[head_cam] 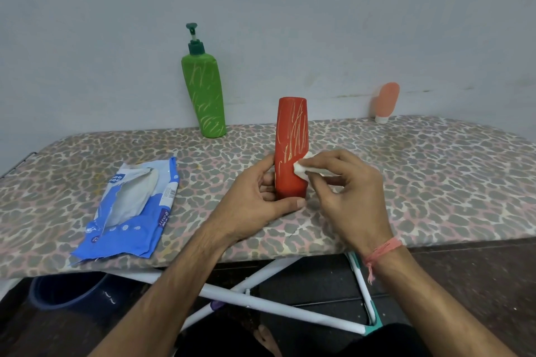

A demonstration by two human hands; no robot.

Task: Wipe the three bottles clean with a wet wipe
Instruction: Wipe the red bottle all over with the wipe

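A red bottle (291, 136) marked with yellow scribbles stands upright mid-board. My left hand (258, 197) grips its base, thumb across the front. My right hand (348, 185) pinches a folded white wet wipe (303, 168) and presses it against the bottle's right side, low down. A green pump bottle (204, 93), also scribbled on, stands at the back against the wall. A small peach tube (385, 101) stands on its white cap at the back right.
An open blue wet-wipe pack (130, 211) lies on the left of the leopard-print ironing board (435, 182). The board's white crossed legs (261, 298) and a dark blue bucket (66, 290) are below its front edge.
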